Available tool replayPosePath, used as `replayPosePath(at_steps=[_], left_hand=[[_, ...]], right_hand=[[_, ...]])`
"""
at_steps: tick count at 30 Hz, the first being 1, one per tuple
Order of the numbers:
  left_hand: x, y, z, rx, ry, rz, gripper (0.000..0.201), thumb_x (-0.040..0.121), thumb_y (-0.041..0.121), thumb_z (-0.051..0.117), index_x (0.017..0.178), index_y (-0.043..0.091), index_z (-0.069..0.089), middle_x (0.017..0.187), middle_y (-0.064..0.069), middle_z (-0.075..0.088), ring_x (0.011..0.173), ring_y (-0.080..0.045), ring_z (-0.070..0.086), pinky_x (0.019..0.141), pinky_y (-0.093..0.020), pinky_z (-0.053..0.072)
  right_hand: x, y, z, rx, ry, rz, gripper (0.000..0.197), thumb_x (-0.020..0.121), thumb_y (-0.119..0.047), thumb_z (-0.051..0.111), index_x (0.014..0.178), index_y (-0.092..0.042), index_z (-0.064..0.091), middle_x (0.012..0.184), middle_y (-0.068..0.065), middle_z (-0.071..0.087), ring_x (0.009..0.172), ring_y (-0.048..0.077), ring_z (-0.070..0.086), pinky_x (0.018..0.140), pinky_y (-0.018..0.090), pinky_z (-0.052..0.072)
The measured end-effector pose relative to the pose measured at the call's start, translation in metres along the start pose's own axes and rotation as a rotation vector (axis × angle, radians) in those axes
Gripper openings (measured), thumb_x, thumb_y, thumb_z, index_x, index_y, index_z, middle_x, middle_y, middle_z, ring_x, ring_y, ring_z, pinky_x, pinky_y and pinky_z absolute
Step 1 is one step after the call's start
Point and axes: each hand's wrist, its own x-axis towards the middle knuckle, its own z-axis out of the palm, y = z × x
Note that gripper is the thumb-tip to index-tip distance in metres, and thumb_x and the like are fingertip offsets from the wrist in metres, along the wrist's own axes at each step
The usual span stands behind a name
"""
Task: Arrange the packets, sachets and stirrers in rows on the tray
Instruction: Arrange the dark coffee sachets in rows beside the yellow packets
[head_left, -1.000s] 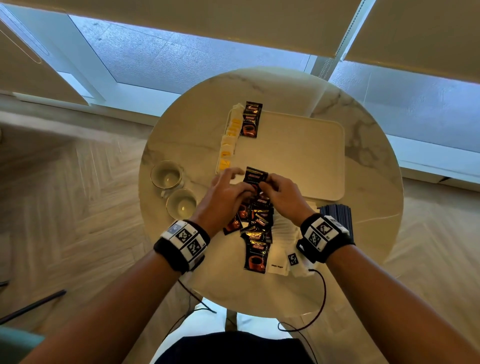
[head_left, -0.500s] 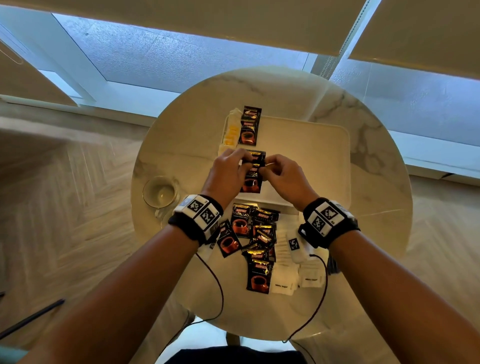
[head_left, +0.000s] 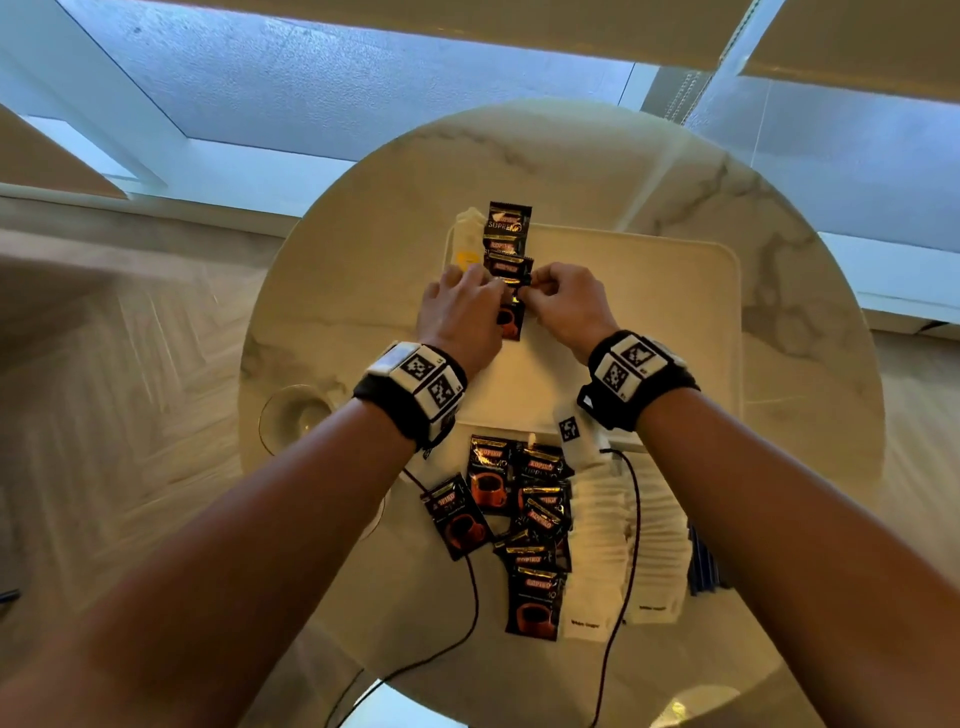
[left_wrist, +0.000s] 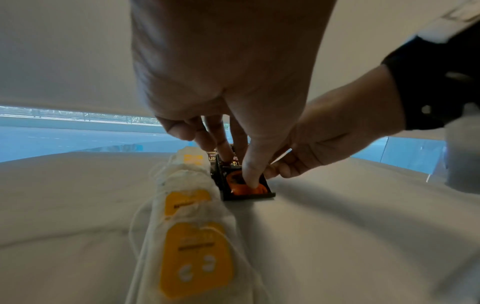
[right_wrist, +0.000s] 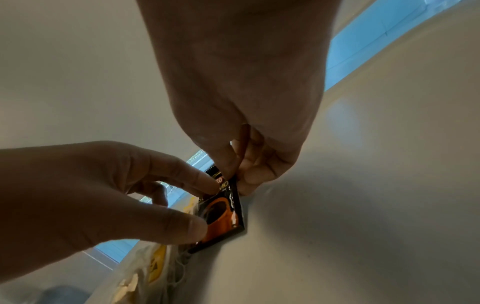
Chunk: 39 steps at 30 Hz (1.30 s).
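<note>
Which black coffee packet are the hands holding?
The black coffee packet on the cream tray, pinched by the left hand and right hand. The other loose black packets lie untouched on the round marble table.

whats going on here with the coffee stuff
A person is laying out drink supplies on a tray. Both the left hand and right hand pinch a black coffee sachet, setting it beside the tea bags. More sachets and sugar packets wait on the table.

Both arms reach forward — left hand (head_left: 460, 317) and right hand (head_left: 563, 306) pinching, fingertips meeting.
</note>
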Motion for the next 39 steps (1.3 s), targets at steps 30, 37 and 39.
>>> replayPosePath(at_steps=[30,37,39], left_hand=[[-0.200,0.014,0.030,-0.269,-0.216,-0.106,0.044,0.089,0.024,0.065,0.129,0.013,0.049,0.129,-0.004,0.046,0.108,-0.024,0.059,0.090,-0.036,0.053],[-0.237,0.011,0.062,-0.249,-0.225,-0.217,0.072,0.087,0.026,0.069,0.146,0.016,0.028,0.143,-0.011,0.028,0.119,-0.032,0.052,0.100,-0.041,0.049],[-0.241,0.009,0.063,-0.294,-0.168,-0.231,0.069,0.085,0.024,0.073,0.141,0.020,0.032,0.132,-0.008,0.033,0.112,-0.029,0.054,0.095,-0.041,0.052]], right_hand=[[-0.166,0.003,-0.025,-0.007,-0.132,-0.119,0.004,0.093,-0.017,0.067,0.095,-0.016,0.069,0.084,-0.004,0.071,0.078,0.011,0.067,0.075,0.024,0.056],[-0.219,0.028,-0.003,-0.034,-0.215,-0.129,0.005,0.093,-0.017,0.066,0.095,-0.017,0.069,0.085,-0.005,0.070,0.075,0.005,0.062,0.068,0.013,0.049],[-0.227,0.032,0.002,-0.031,-0.238,-0.119,0.005,0.093,-0.017,0.065,0.095,-0.017,0.069,0.087,-0.005,0.070,0.079,0.007,0.064,0.069,0.014,0.050]])
